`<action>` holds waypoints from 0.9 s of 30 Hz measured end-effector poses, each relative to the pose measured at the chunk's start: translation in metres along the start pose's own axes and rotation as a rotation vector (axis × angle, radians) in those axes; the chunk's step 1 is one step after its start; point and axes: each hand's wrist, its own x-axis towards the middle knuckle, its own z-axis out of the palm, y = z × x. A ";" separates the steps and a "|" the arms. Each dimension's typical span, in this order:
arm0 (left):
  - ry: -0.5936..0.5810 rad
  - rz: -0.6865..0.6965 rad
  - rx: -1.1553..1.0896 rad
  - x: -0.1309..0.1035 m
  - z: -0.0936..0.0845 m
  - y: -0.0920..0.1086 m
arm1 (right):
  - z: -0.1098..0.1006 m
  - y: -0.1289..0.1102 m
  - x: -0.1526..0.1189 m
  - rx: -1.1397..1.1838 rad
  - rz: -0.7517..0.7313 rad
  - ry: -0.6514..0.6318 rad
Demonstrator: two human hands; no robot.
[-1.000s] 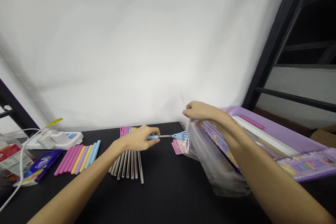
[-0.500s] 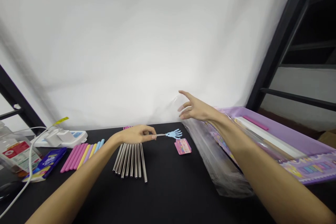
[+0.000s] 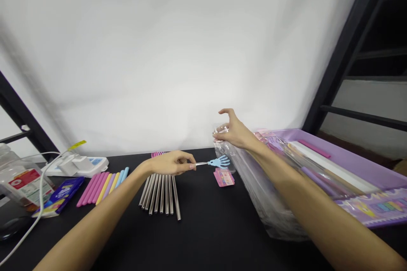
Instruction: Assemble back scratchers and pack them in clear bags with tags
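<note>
My left hand (image 3: pixel 173 163) pinches the thin metal shaft of a back scratcher, whose light-blue hand-shaped head (image 3: pixel 219 161) points right. Below that hand lies a row of several silver metal tubes (image 3: pixel 160 194), with pink ends showing behind it. My right hand (image 3: pixel 233 130) has its index finger raised and its lower fingers closed on a clear plastic bag (image 3: pixel 221 147), which hangs close to the blue head. Small pink printed cards (image 3: pixel 224 177) lie on the black table just below the blue head. A stack of clear plastic bags (image 3: pixel 267 203) lies under my right forearm.
A purple display box (image 3: pixel 295 135) with wrapped items stands at the right. Left of the tubes lie several pink, yellow, purple and blue handles (image 3: pixel 101 187). Further left are a blue snack packet (image 3: pixel 62 194), a clear jar (image 3: pixel 27 182), a power strip (image 3: pixel 98 165) and a white cable (image 3: pixel 41 194).
My right hand has closed its lower fingers on a clear bag and brought it down beside the blue head. My left hand has shifted slightly right with the back scratcher.
</note>
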 end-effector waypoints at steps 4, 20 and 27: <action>0.041 0.029 -0.028 0.001 0.002 0.001 | 0.015 -0.002 0.001 0.361 0.164 0.053; 0.114 0.142 -0.080 0.002 0.007 0.003 | 0.001 0.011 0.007 0.269 0.186 0.157; 0.148 0.207 -0.095 0.001 0.008 0.012 | 0.001 0.007 0.003 0.370 0.437 -0.257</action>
